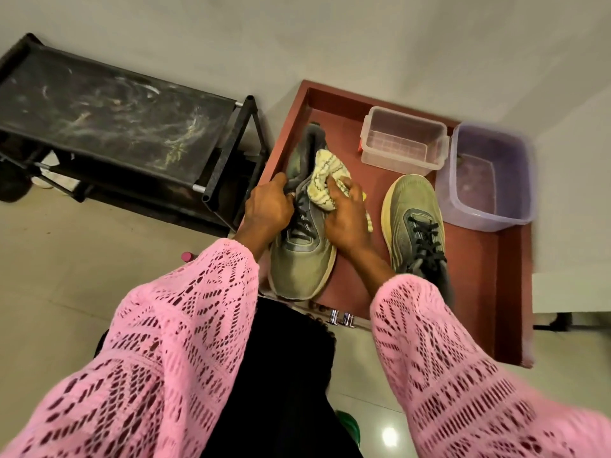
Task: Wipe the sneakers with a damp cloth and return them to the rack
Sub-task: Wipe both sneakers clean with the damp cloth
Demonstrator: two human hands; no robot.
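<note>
- Head view: we see our left hand [267,206] gripping the near sneaker [302,259] at its collar, fingers [279,180] curled over the opening edge and clamped on it.
- Our right hand [347,219] holds the cloth [330,173] bunched up, fingers [344,190] curled round it and pressing it to the shoe's right flank near the tongue.
- That sneaker lies on the red surface [476,285], long axis from 12 to 6 o'clock: heel away from us, toe toward us, at 6 o'clock from both hands.
- The toe cap is unwiped, we judge; the cloth hand is the nearer one, so a wipe would run toward 6 o'clock along the axis.
- The second sneaker [413,216] sits at 3 o'clock of the cloth hand, just beside it, toe pointing away, untouched.
- A clear box [403,140] and a purple tub [489,180] stand at 1 to 2 o'clock.
- The rack [109,120] stands on the floor at 10 o'clock, nearer our left hand; its dusty top shelf holds no shoes.
</note>
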